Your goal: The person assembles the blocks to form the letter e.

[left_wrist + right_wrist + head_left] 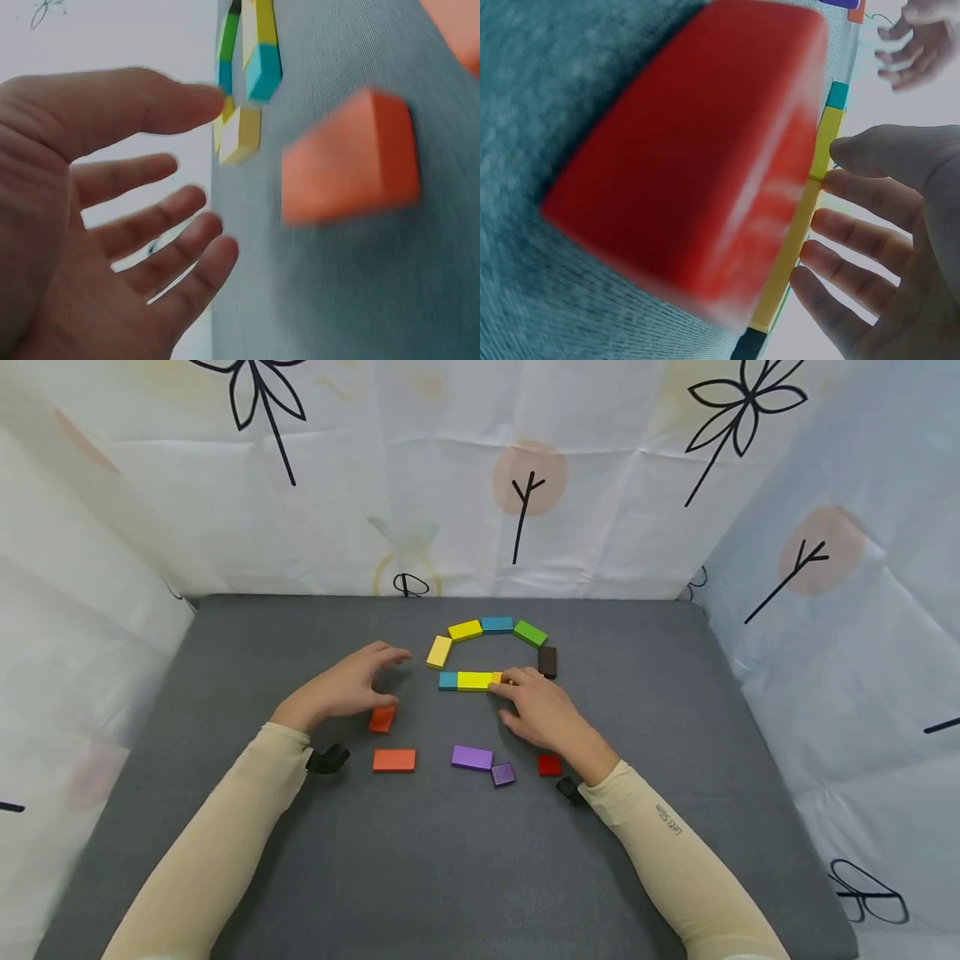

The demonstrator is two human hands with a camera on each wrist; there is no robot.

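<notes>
A straight row of a small blue block [447, 682], a yellow block [474, 682] and an orange-yellow block [789, 255] lies below an arch of blocks. My right hand [542, 703] reaches over the row's right end, its fingertips at the orange-yellow block, which it mostly hides in the head view. To the left, my left hand [347, 683] hovers with fingers spread and nothing between them. Just beneath it lies an orange block [382, 720]. The arch holds a pale yellow block [438, 652], a yellow one [465, 630], a blue one [497, 625], a green one [530, 633] and a dark brown one [548, 662].
Nearer the front lie another orange block [393, 761], a purple block [472, 757], a small purple block [503, 774] and a red block [550, 766] beside my right wrist. The grey table [480, 877] is bordered by white patterned cloth [450, 485].
</notes>
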